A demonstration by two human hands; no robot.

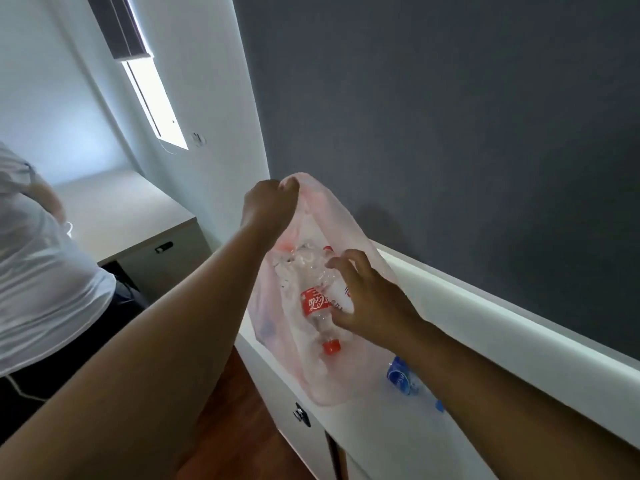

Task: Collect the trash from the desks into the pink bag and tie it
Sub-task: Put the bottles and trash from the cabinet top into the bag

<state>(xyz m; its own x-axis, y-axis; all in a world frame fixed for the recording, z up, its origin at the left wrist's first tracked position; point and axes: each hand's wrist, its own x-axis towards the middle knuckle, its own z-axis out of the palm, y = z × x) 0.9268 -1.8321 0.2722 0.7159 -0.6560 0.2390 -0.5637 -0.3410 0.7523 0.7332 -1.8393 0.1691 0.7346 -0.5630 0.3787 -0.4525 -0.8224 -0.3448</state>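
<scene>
Left hand [272, 202] pinches the pink bag [332, 372] rim high, keeping its mouth open over the bench [398, 441] end; right hand [367, 299], fingers spread, releases a Coca-Cola bottle [317, 306] inside (blue-labelled bottle [403, 375] waits beside).

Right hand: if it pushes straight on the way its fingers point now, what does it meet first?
Most likely the crushed cola bottle inside the pink bag. The right hand has its fingers spread at the bag's mouth, aimed at the bottle's clear body. Contact may already exist; depth is unclear. The left hand holds the bag's rim up.
</scene>
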